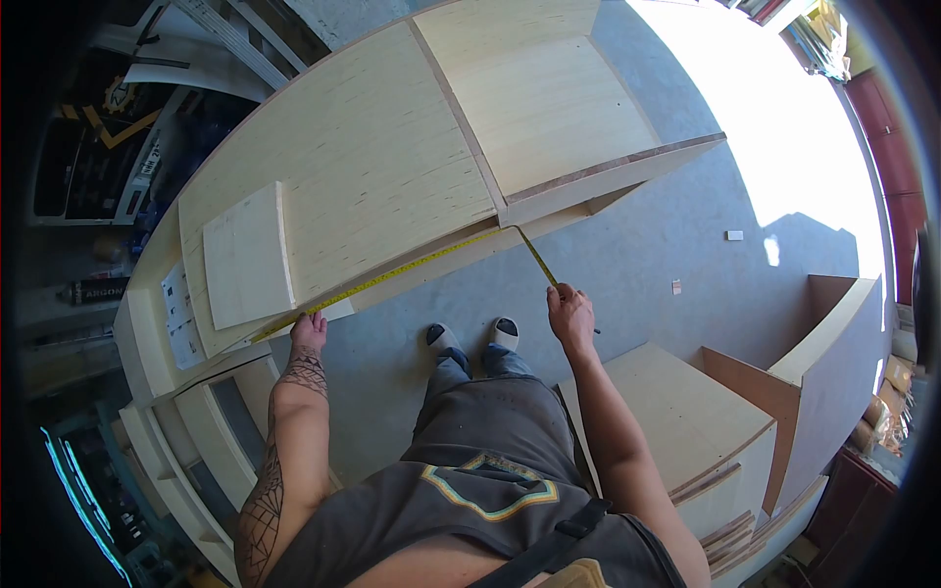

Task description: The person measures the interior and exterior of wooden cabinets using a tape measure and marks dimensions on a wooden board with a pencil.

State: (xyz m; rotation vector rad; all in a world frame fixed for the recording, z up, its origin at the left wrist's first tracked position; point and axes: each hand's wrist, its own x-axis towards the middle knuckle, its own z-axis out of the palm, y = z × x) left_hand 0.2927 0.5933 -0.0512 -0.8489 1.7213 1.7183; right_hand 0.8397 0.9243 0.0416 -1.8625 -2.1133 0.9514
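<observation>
A yellow tape measure [392, 270] is stretched along the near edge of a large plywood panel [363, 127]. Near its left end, my left hand [309, 329] pinches the blade against the panel's edge, fingertips partly hidden. By the panel's right corner the blade bends and runs down to my right hand [570, 316], which is closed around it in front of me. A small dark tip sticks out beneath that hand; its kind cannot be made out. On the panel's left part lies a smaller plywood board [247, 257], close to my left hand.
An open plywood box section [559, 98] adjoins the panel on the right. Plywood cabinets [676, 412] stand at lower right, with another open cabinet [833, 343] beyond. Slatted frames [221, 431] are at lower left. My feet are on the grey floor [392, 363].
</observation>
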